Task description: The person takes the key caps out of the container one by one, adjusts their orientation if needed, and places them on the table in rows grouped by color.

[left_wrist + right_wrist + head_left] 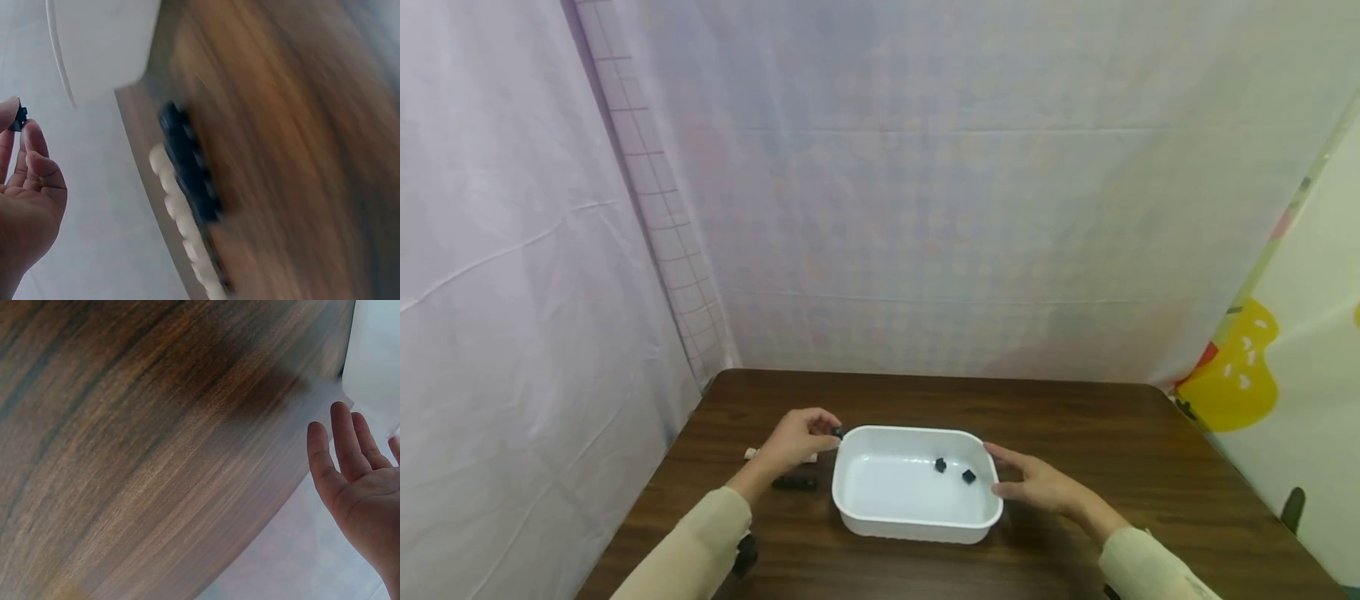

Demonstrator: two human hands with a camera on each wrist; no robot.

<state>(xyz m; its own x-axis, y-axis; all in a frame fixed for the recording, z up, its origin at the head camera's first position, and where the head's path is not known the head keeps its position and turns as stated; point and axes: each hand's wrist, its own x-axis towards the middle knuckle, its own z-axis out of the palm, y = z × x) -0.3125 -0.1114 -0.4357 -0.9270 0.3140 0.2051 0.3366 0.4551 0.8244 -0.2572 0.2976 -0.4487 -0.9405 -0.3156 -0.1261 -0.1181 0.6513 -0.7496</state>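
My left hand (797, 440) pinches a small black block (20, 117) between thumb and fingertip, just outside the left rim of a white plastic basin (895, 517). Two small black blocks, one (941, 465) left of the other (969, 476), lie on the basin's floor towards its right end. At the opposite end my right hand (1037, 485) touches the rim, its fingers extended and spread in the right wrist view. Below my left hand lie a black knobbed bar (795, 482) and a white knobbed bar (181, 219), the latter partly hidden by the hand in the head view.
Everything stands on a dark wood-grain table (1075, 417). Pale curtains hang behind it and at its left side. A cloth with a yellow printed shape (1228, 375) hangs on the right.
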